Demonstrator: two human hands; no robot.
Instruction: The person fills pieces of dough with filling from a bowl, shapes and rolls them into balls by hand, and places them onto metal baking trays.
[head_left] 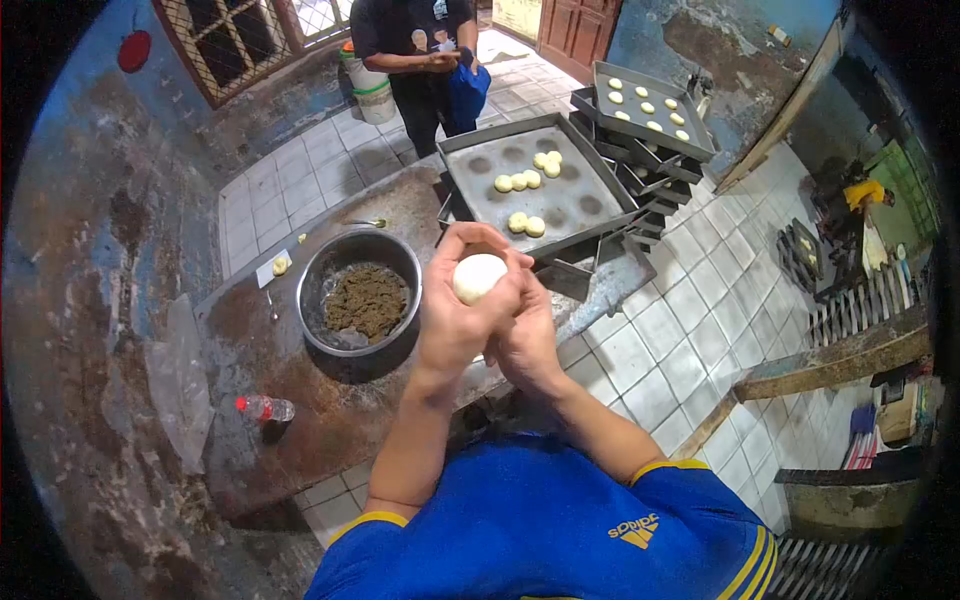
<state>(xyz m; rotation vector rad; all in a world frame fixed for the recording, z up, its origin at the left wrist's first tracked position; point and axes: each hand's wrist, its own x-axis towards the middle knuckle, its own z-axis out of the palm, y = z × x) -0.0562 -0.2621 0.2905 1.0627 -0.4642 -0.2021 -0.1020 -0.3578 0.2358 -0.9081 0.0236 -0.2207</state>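
As we look down, a smooth, round, cream-white dough ball (479, 279) is cupped between our two hands, above the brown, worn worktop (330, 420). The fingers of our left hand (447, 325) arch around its left and far sides, while our right hand (530, 335) wraps in from the right; its fingers are partly hidden, so we cannot tell how each one lies.

Just beyond our fingers is a square, grey metal tray (575, 195), marked with dark round patches and carrying small, pale yellow dough balls (518, 182) in three groups. To the left of our fingers we have a round, silvery metal bowl (325, 270) holding a crumbly brown mass (370, 300), and nearer to us on that side lies a clear plastic bottle with a red cap (268, 408). Beyond and to the right of our fingers, another metal tray (632, 128) with pale rounds tops a stack. Farther off, past the first tray, stands a person in a dark shirt (400, 25).
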